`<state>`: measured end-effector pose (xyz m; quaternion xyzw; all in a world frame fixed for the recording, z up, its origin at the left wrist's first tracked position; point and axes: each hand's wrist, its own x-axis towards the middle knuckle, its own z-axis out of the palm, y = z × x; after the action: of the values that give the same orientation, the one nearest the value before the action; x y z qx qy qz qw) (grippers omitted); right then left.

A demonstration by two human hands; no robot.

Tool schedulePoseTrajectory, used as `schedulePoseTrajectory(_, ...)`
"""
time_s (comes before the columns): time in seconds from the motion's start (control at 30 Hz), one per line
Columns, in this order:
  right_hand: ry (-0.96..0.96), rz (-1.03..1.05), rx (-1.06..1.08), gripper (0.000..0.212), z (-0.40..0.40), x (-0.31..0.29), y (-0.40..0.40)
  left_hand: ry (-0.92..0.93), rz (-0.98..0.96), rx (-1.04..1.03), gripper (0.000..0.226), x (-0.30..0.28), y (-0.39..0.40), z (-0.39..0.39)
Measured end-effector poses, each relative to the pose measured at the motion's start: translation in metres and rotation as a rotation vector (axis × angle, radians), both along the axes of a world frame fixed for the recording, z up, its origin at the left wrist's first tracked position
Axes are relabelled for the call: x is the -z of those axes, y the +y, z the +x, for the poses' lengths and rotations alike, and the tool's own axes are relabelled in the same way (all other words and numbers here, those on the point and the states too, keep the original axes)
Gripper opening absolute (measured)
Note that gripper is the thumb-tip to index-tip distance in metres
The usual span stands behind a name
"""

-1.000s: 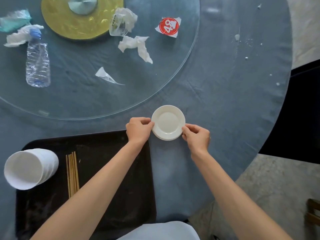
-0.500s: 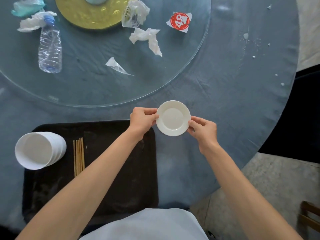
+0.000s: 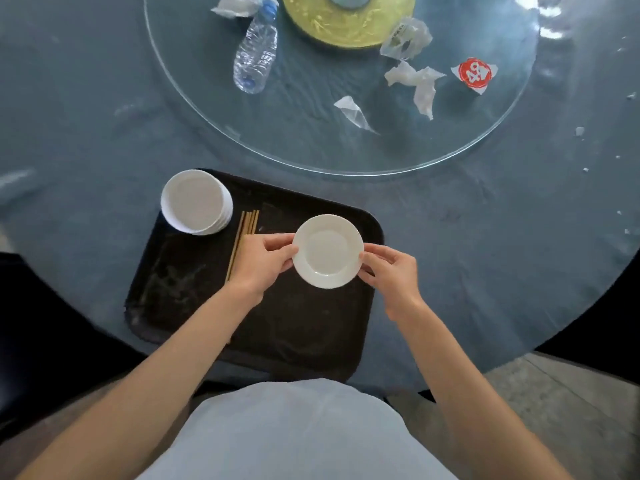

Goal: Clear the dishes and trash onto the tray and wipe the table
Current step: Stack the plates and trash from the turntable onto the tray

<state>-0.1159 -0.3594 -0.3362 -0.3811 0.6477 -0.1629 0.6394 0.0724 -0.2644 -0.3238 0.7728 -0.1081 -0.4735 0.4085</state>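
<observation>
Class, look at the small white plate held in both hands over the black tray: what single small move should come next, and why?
Probably lower the small white plate onto the bare part of the black tray. The left hand and right hand pinch its rim over the tray, right of the chopsticks and stacked bowls, so only setting it down seems left.

The left hand (image 3: 261, 263) covers the near ends of the chopsticks (image 3: 246, 226). The top edge crops the yellow disc (image 3: 346, 29) and a crumpled tissue (image 3: 230, 8). Specks (image 3: 580, 130) on the surface are too small to identify.
</observation>
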Motion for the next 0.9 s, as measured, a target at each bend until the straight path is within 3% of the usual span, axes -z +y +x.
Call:
schedulePoseTrajectory(0.23,0.081,0.002,-0.298,0.011,0.099,0.012,0.072,0.012,0.067,-0.286,0.027,0.014,0.115,0.071)
schedulePoseTrajectory(0.43,0.154,0.046,-0.449,0.017,0.171,0.034,0.119,-0.100,0.173,-0.359,0.025,0.047,0.184,0.116)
schedulePoseTrajectory(0.9,0.425,-0.205,-0.599,0.024,0.221,0.050,0.154,-0.350,0.325,0.034,0.014,0.053,0.204,0.169)
